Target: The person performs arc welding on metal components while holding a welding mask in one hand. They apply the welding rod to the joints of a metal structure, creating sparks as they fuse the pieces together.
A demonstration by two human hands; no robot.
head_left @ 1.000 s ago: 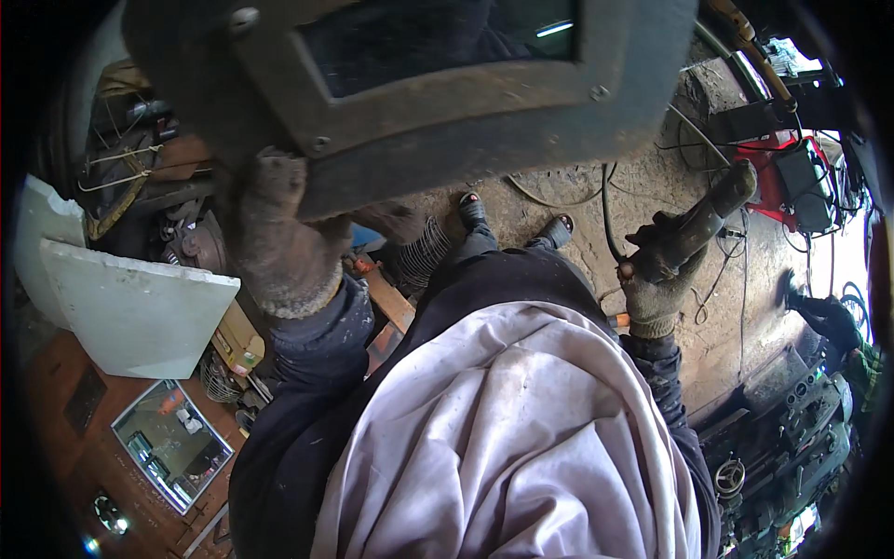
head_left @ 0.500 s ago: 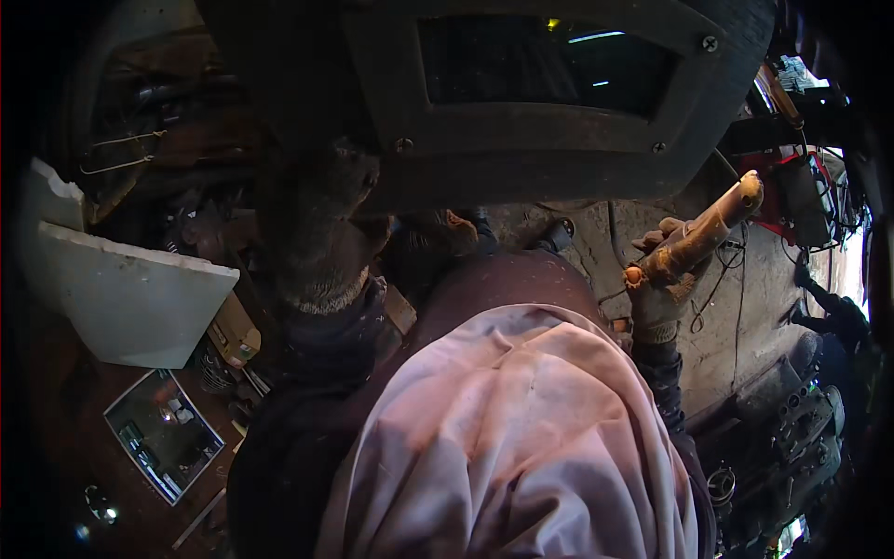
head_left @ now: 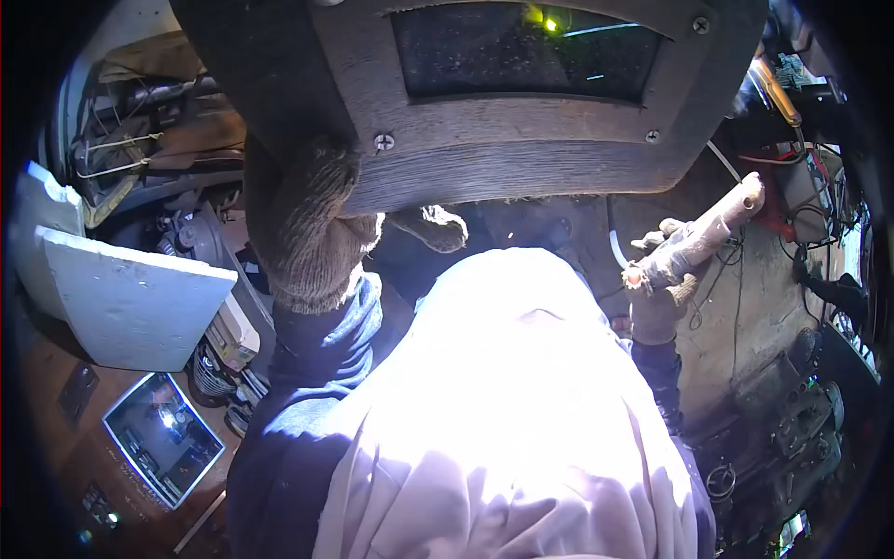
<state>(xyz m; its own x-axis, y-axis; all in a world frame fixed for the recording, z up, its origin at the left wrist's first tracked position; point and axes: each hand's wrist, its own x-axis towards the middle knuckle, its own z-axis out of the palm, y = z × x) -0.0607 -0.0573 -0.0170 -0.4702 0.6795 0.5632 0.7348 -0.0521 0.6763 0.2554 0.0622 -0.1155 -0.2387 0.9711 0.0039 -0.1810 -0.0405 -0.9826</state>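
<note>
My left hand (head_left: 312, 228), in a knitted work glove, grips the lower left edge of a dark welding face shield (head_left: 503, 140) held up close before the camera. Its tinted window (head_left: 531, 51) fills the top of the view. My right hand (head_left: 663, 289), also gloved, holds a worn electrode holder (head_left: 697, 244) by its handle, tilted up to the right. A cable (head_left: 616, 250) runs from it. My pale apron (head_left: 503, 419) glows brightly below.
A white board (head_left: 130, 298) leans at the left over cluttered tools and wire. A framed screen-like panel (head_left: 163, 438) lies at lower left. Red welding equipment (head_left: 792, 191) with cables stands at upper right, and machine parts (head_left: 792, 438) at lower right.
The face shield has come closer and higher, covering the top of the view. My right hand has raised the electrode holder, and bright light now floods my apron.
</note>
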